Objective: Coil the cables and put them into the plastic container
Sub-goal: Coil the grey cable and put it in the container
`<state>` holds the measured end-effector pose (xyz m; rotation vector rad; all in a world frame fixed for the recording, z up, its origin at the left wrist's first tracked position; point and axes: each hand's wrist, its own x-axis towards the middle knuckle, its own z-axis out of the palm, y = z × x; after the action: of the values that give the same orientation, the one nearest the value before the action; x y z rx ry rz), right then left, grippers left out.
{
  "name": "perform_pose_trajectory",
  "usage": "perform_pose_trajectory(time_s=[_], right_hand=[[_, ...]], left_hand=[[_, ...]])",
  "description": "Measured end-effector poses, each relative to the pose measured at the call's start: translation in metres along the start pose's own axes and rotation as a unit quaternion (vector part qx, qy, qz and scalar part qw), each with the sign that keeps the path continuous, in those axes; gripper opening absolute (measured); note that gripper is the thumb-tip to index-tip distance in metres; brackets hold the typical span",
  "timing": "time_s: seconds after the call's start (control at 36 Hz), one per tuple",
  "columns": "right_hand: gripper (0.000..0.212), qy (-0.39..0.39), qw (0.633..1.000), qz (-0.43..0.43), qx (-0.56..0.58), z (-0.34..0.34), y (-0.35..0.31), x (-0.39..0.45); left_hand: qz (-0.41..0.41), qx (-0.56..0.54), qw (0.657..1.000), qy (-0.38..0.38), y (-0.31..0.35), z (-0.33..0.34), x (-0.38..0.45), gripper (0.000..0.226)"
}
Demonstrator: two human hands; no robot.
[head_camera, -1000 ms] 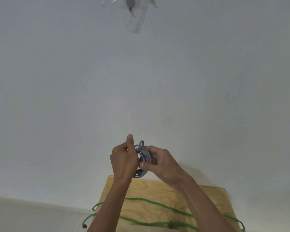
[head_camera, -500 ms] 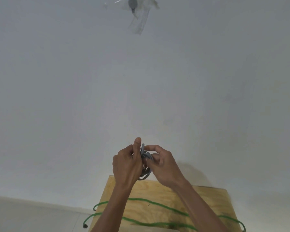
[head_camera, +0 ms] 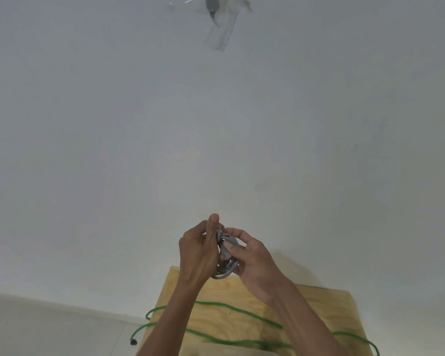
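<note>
A small coil of grey cable [head_camera: 226, 255] is held up in front of the white wall, between both hands. My left hand [head_camera: 198, 250] grips its left side with the thumb pointing up. My right hand [head_camera: 252, 263] grips its right side, fingers curled over the loops. Below them a long green cable [head_camera: 231, 327] lies uncoiled in loose bends across the wooden table [head_camera: 319, 312], one end hanging off the left edge. The plastic container is not clearly in view.
A white wall [head_camera: 216, 137] fills most of the view. High up on it a grey object is taped under clear tape [head_camera: 216, 19]. A pale floor strip [head_camera: 49, 330] shows at lower left, beside the table's left edge.
Both hands have closed in tighter on the grey coil and shifted slightly right. The right fingers have wrapped further over the loops. The green cable has not moved.
</note>
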<state>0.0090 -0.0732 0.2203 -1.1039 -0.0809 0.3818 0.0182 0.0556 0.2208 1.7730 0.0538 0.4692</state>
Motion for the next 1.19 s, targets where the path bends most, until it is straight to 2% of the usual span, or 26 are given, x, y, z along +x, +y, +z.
perform_pose_trajectory(time_s=[0.08, 0.17, 0.25, 0.31, 0.36, 0.42, 0.56, 0.61, 0.64, 0.67, 0.83, 0.97, 1.03, 1.08, 1.19], right_hand=[[0.028, -0.032, 0.999, -0.004, -0.027, -0.001, -0.002, -0.003], [0.043, -0.035, 0.993, -0.029, -0.106, 0.002, -0.002, -0.007], [0.055, -0.011, 0.958, -0.106, -0.265, 0.004, -0.001, -0.011], [0.054, 0.013, 0.930, -0.171, -0.325, 0.006, 0.001, -0.014], [0.046, 0.038, 0.882, -0.260, -0.390, 0.006, 0.004, -0.017], [0.037, 0.059, 0.810, -0.344, -0.472, 0.005, 0.008, -0.016], [0.020, 0.117, 0.654, -0.458, -0.591, 0.004, 0.019, -0.009], [0.014, 0.148, 0.610, -0.480, -0.613, 0.003, 0.021, -0.007], [0.015, 0.157, 0.604, -0.485, -0.613, 0.003, 0.021, -0.006], [0.017, 0.162, 0.611, -0.486, -0.603, 0.002, 0.020, -0.006], [0.017, 0.197, 0.715, -0.466, -0.482, -0.005, 0.020, -0.018], [0.015, 0.218, 0.831, -0.348, -0.375, -0.020, 0.037, -0.027], [0.016, 0.209, 0.859, -0.294, -0.363, -0.025, 0.044, -0.029], [0.018, 0.187, 0.858, -0.288, -0.382, -0.027, 0.050, -0.032], [0.036, 0.164, 0.776, -0.374, -0.481, -0.032, 0.059, -0.035]], left_hand=[[0.011, -0.034, 0.999, -0.016, 0.003, -0.001, 0.002, 0.056], [-0.014, -0.038, 0.999, 0.024, 0.006, -0.001, 0.004, 0.068], [-0.055, -0.018, 0.996, 0.060, 0.007, 0.000, 0.006, 0.071], [-0.079, -0.002, 0.994, 0.073, 0.005, -0.002, 0.008, 0.069], [-0.108, 0.007, 0.991, 0.080, 0.004, -0.004, 0.012, 0.069], [-0.130, 0.011, 0.988, 0.083, 0.004, -0.004, 0.014, 0.071], [-0.143, -0.003, 0.986, 0.089, 0.004, -0.004, 0.016, 0.069], [-0.140, -0.002, 0.986, 0.087, 0.004, -0.004, 0.016, 0.069], [-0.142, -0.004, 0.986, 0.092, 0.003, -0.005, 0.018, 0.070], [-0.149, -0.011, 0.983, 0.104, 0.002, -0.007, 0.019, 0.071], [-0.152, -0.054, 0.979, 0.125, 0.000, -0.011, 0.021, 0.071], [-0.188, -0.072, 0.972, 0.117, -0.012, -0.001, 0.010, 0.065], [-0.194, -0.052, 0.973, 0.114, -0.016, 0.003, 0.004, 0.066], [-0.178, -0.027, 0.978, 0.105, -0.018, 0.005, -0.001, 0.068], [-0.170, 0.013, 0.982, 0.084, -0.024, 0.011, -0.011, 0.070]])
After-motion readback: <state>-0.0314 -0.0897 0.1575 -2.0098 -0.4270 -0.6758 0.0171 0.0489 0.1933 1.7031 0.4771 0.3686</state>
